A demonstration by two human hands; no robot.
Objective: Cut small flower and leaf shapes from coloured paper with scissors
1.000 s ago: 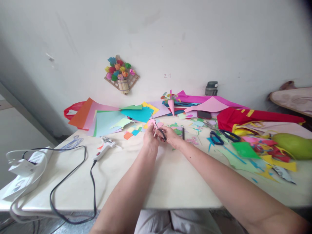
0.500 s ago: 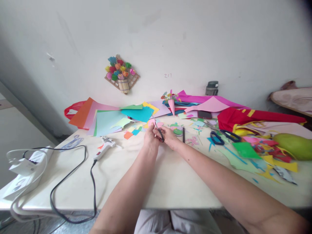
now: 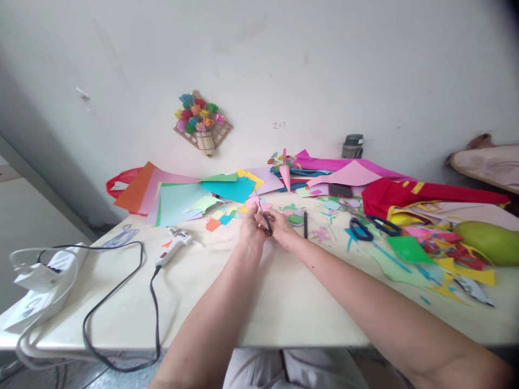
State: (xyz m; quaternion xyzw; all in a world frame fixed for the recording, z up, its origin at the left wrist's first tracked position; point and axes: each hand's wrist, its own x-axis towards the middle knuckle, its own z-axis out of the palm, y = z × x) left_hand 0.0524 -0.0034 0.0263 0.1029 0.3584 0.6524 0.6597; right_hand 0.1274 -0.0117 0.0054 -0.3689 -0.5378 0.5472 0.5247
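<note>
Scissors [image 3: 266, 222] sit in your curled right hand [image 3: 281, 227], blades pointing away; your left hand [image 3: 250, 229] is partly closed beside it, its hold unclear. Open tabletop [image 3: 292, 302] runs back to the near edge [image 3: 304, 346]; paper scraps [image 3: 213, 224] crowd beyond.

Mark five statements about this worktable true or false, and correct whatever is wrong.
1. The right hand holds small scissors. True.
2. The left hand is gripping the glue gun. False: the glue gun lies to the left of the left hand.
3. Larger blue-handled scissors lie on the table. True.
4. The flower decoration with the wooden lattice lies flat on the table. False: the flower decoration hangs on the wall.
5. A power strip sits at the table's left end. True.
</note>
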